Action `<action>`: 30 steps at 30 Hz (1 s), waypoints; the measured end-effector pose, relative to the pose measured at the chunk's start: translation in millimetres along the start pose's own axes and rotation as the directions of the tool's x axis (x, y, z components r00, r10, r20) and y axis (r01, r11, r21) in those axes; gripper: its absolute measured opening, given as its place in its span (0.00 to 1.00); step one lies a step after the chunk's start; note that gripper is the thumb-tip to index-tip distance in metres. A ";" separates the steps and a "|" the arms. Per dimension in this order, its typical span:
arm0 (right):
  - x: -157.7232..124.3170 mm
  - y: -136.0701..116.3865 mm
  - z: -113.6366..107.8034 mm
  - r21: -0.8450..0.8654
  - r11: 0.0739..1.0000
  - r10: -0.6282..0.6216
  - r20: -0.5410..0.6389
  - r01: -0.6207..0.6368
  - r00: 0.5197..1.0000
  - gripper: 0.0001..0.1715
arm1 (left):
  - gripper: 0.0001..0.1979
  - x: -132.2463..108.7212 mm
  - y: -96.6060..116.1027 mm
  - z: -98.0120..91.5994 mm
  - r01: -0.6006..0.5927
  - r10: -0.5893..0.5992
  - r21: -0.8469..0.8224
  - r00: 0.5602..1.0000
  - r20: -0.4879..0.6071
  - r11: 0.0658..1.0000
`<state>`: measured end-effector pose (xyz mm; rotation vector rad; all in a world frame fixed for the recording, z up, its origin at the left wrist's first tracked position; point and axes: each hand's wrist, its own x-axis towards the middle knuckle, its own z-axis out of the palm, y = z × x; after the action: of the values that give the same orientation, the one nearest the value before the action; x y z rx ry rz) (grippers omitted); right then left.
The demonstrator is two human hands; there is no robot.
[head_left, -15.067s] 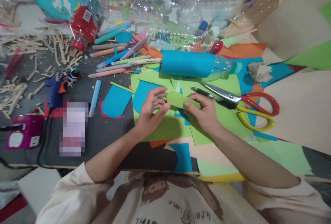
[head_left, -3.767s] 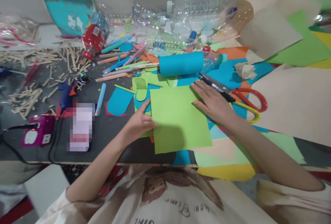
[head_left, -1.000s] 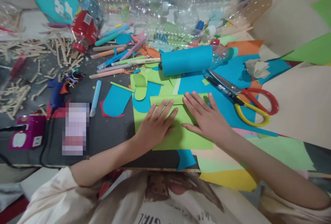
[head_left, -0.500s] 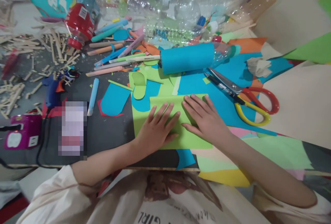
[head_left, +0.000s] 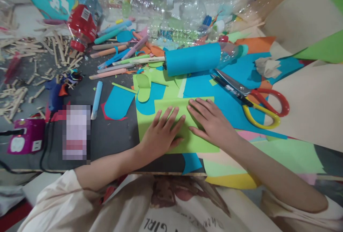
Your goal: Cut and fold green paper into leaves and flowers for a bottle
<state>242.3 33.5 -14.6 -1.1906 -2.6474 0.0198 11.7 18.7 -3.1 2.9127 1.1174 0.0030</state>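
Observation:
Both hands rest on a sheet of lime-green paper (head_left: 184,112) near the table's front edge. My left hand (head_left: 162,130) presses on its left part, fingers spread, palm down. On the right part lies my right hand (head_left: 210,119), also flat with fingers apart, its fingertips close to the sheet's far edge. That far edge looks folded over in a narrow strip. Beyond the sheet lies a plastic bottle wrapped in blue paper (head_left: 193,59). Scissors (head_left: 249,98) with red and yellow handles lie right of my right hand, a black pen (head_left: 226,85) alongside them.
Left of the sheet are blue paper cutouts (head_left: 119,102), a light-blue marker (head_left: 97,100), a blurred-out phone-like rectangle (head_left: 76,132), a blue glue gun (head_left: 54,94) and a purple box (head_left: 26,135). Wooden sticks (head_left: 24,46), several markers (head_left: 109,50) and clear plastic bottles (head_left: 182,10) fill the back.
Both hands stay flat on the green sheet, with hardly any movement. The whole view has shifted very slightly.

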 end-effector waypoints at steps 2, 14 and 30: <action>0.5 -0.3 -0.1 -0.002 1.000 -0.003 -0.003 0.003 1.000 0.29 | 0.29 0.0 0.2 0.1 0.004 -0.004 0.010 1.000 0.005 1.000; -0.2 -0.1 0.1 0.002 1.000 -0.005 -0.008 0.005 1.000 0.30 | 0.29 0.5 1.6 1.0 0.001 -0.001 0.044 1.000 -0.012 0.999; -0.3 -1.1 1.2 0.021 1.000 0.004 -0.022 -0.004 1.000 0.31 | 0.29 1.2 3.4 1.2 0.000 0.001 0.028 1.000 -0.022 1.000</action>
<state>241.4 32.6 -15.8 -1.1828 -2.6192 0.0350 14.9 17.0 -4.3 2.9449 1.1288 0.0200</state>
